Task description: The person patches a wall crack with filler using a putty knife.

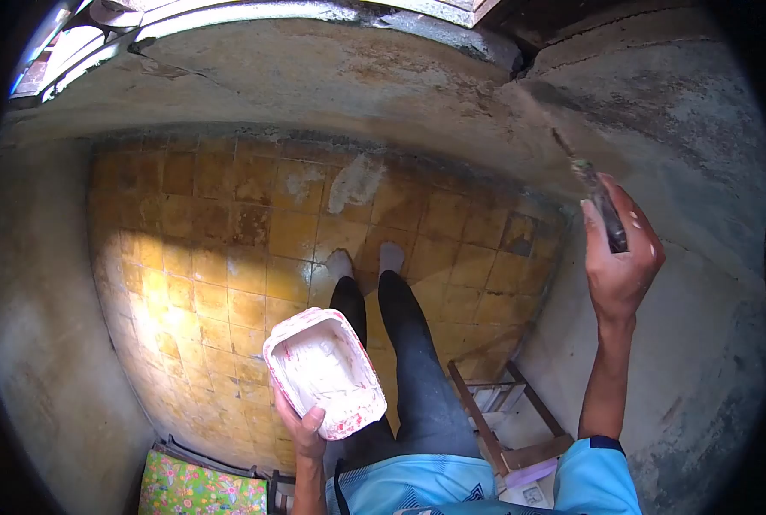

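My left hand [304,431] grips the near rim of a white rectangular tub [323,371] smeared with white paste, held in front of my waist. My right hand [619,257] is raised at the right and closed around the dark handle of a thin tool [591,182], whose tip points up toward the grey plastered wall [675,112]. My legs [400,343] in dark trousers and my bare feet stand on the yellow tiled floor [228,249] below.
Rough grey walls close in on the left, far side and right of the small tiled space. A wooden stool or frame [507,412] stands by my right leg. A floral cloth [198,489] lies at the bottom left. A bright window opening [100,34] shows top left.
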`<act>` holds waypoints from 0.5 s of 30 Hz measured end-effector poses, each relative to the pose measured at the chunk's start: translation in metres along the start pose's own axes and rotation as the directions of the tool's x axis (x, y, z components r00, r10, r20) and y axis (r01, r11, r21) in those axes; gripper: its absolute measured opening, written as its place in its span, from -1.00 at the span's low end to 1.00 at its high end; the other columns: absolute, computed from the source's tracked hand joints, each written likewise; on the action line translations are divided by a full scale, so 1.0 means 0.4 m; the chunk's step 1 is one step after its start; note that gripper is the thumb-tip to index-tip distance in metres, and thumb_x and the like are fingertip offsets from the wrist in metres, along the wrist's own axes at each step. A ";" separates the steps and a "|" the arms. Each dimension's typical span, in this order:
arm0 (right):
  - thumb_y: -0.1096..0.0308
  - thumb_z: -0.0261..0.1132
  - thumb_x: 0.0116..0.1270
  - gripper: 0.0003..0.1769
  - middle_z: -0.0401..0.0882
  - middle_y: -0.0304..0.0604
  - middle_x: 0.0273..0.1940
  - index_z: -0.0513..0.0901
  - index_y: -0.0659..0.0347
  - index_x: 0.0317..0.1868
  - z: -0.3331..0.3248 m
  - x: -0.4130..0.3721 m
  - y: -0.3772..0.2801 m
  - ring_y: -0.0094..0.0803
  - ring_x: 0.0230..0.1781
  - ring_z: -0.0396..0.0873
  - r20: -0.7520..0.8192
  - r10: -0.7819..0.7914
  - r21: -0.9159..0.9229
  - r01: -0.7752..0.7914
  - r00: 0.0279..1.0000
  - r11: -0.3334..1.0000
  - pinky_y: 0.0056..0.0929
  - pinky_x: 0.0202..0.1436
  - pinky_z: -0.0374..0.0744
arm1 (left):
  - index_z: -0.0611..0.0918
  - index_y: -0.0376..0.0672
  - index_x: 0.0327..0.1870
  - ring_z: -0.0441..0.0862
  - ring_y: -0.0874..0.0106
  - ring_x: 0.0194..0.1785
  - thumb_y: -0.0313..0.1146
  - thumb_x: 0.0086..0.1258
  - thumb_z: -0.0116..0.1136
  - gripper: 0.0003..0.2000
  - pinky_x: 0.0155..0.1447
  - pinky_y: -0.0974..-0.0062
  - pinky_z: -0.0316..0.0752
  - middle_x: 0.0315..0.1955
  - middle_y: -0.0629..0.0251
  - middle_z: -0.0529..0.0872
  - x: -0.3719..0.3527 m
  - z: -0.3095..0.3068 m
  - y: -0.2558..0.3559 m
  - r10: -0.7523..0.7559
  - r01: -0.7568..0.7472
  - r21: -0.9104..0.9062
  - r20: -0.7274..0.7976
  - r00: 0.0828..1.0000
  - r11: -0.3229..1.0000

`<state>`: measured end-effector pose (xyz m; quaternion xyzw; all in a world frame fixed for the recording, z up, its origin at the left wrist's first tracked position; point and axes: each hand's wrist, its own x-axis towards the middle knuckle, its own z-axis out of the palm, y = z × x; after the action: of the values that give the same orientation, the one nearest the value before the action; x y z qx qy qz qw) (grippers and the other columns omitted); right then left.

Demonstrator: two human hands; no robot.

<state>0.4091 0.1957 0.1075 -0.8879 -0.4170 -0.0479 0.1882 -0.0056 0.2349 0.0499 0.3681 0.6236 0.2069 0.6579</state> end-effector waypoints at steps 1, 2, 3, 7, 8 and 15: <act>0.46 0.42 0.21 -0.65 0.74 -0.02 -0.15 0.70 0.21 0.04 0.005 0.005 -0.004 -0.20 -0.19 0.74 0.024 -0.012 0.020 0.012 1.000 1.000 -0.37 -0.10 0.63 | 0.09 -0.42 0.49 0.32 0.19 0.37 0.01 -0.03 0.36 0.08 0.42 0.24 0.23 0.31 -0.01 0.32 -0.001 -0.002 -0.002 0.003 -0.003 0.000 -0.003 1.000 1.000; 0.46 0.41 0.21 -0.65 0.74 -0.02 -0.16 0.70 0.21 0.04 0.014 0.019 -0.006 -0.20 -0.19 0.74 0.047 -0.027 0.039 0.025 0.999 0.999 -0.37 -0.10 0.63 | 0.09 -0.42 0.49 0.31 0.19 0.37 0.01 -0.03 0.35 0.08 0.42 0.24 0.23 0.31 -0.01 0.32 -0.002 -0.004 -0.006 0.007 -0.007 -0.001 -0.005 1.000 1.000; 0.45 0.41 0.22 -0.66 0.74 -0.02 -0.17 0.70 0.21 0.04 0.022 0.031 -0.009 -0.20 -0.19 0.74 0.068 -0.045 0.061 0.041 0.997 0.997 -0.37 -0.10 0.63 | 0.09 -0.41 0.49 0.31 0.19 0.37 0.00 -0.02 0.35 0.07 0.42 0.24 0.23 0.31 -0.01 0.32 -0.003 -0.006 -0.009 0.012 -0.012 -0.005 -0.010 1.000 1.000; 0.43 0.43 0.20 -0.65 0.73 0.03 -0.11 0.71 0.20 0.03 0.023 0.083 0.015 -0.11 -0.10 0.72 0.084 -0.011 -0.030 0.013 0.996 0.999 -0.33 -0.01 0.62 | 0.09 -0.41 0.49 0.29 0.19 0.39 -0.01 -0.01 0.34 0.06 0.43 0.24 0.21 0.32 -0.02 0.30 -0.001 -0.008 -0.009 0.006 -0.006 0.001 0.008 1.000 1.000; 0.43 0.43 0.21 -0.66 0.73 0.03 -0.10 0.71 0.21 0.03 0.018 0.084 0.022 -0.12 -0.09 0.72 0.082 -0.006 -0.025 0.008 0.997 1.000 -0.33 0.00 0.62 | 0.09 -0.41 0.49 0.29 0.19 0.39 -0.01 -0.01 0.34 0.06 0.43 0.24 0.21 0.32 -0.02 0.30 0.000 -0.011 -0.009 0.004 -0.004 0.000 0.013 1.000 1.000; 0.46 0.42 0.22 -0.67 0.74 0.01 -0.10 0.70 0.26 0.02 -0.035 0.052 0.050 -0.21 -0.09 0.73 0.032 0.052 -0.014 -0.052 0.998 0.999 -0.33 0.00 0.62 | 0.11 -0.41 0.48 0.34 0.20 0.35 0.03 -0.03 0.36 0.08 0.40 0.25 0.25 0.29 0.01 0.33 0.002 -0.001 0.000 0.007 -0.007 0.009 0.012 1.000 1.000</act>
<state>0.4385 0.1937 0.1197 -0.9003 -0.3966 -0.0313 0.1768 -0.0057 0.2355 0.0494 0.3745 0.6191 0.2042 0.6594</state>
